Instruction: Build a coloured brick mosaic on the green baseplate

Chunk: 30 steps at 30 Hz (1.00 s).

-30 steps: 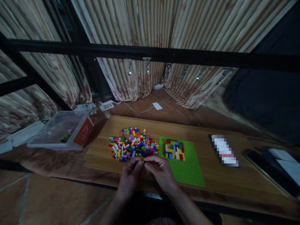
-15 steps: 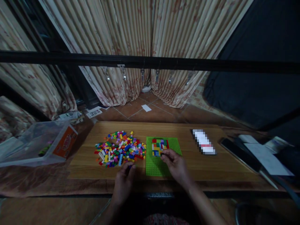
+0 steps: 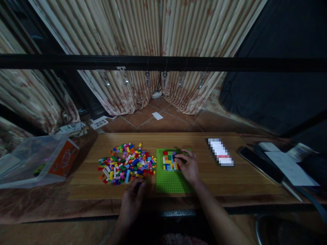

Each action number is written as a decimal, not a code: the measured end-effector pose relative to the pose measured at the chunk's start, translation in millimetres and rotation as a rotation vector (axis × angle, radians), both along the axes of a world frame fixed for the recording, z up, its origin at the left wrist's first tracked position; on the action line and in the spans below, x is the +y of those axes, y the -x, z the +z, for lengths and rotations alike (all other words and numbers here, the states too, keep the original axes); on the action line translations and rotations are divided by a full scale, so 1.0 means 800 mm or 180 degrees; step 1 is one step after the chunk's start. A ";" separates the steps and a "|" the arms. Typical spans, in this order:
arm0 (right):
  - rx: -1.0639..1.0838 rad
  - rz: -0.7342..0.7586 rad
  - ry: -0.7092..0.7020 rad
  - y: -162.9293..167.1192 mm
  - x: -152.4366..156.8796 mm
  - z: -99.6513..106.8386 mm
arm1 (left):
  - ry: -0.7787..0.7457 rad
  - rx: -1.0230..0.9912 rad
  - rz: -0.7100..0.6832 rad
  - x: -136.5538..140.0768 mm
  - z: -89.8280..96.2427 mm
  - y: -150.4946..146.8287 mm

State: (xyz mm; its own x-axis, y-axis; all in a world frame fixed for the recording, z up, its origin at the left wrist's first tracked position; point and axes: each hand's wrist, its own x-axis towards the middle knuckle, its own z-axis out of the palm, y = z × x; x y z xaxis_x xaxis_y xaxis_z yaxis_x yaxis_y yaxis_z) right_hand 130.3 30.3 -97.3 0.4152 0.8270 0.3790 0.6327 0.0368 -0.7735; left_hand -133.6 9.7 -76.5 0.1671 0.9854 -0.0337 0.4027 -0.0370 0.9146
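Note:
A green studded baseplate [image 3: 173,183] lies on the wooden board, with a flat patch of multicoloured building bricks [image 3: 168,161] pressed onto its upper part. Over the right side of that patch is my right hand [image 3: 188,166], thumb and index finger pinched at the bricks around a small dark brick, partly hidden by the fingers. My left hand [image 3: 131,197] rests at the board's front edge, below a loose heap of mixed bricks [image 3: 127,163]. Its fingers are curled round a small dark bluish brick, mostly covered.
A wooden board [image 3: 217,183] carries everything. A phone with a blurred screen [image 3: 220,152] lies right of the baseplate, another dark phone [image 3: 259,165] farther right beside papers [image 3: 292,168]. A clear plastic box [image 3: 30,163] stands at left. A black bar [image 3: 163,63] crosses behind the board.
My right hand has moved up over the brick patch, from its lower right corner to its upper right side. My left hand stays near the board's front edge. The view has shifted slightly.

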 end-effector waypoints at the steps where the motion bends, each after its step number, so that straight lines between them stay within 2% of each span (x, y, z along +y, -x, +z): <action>1: 0.0045 -0.0013 -0.0005 -0.001 0.000 -0.001 | 0.0002 0.0013 0.0002 0.000 0.000 0.000; 12: 0.0405 -0.0065 0.0004 0.001 0.004 0.001 | -0.0035 0.0026 -0.0055 0.002 -0.005 0.003; 20: 0.0182 -0.0317 0.0227 0.010 0.013 0.008 | 0.0003 0.0067 0.0037 0.004 -0.001 0.002; 30: 0.0579 -0.0427 0.0308 0.011 0.021 -0.010 | 0.0282 0.0044 0.0065 0.002 0.004 -0.001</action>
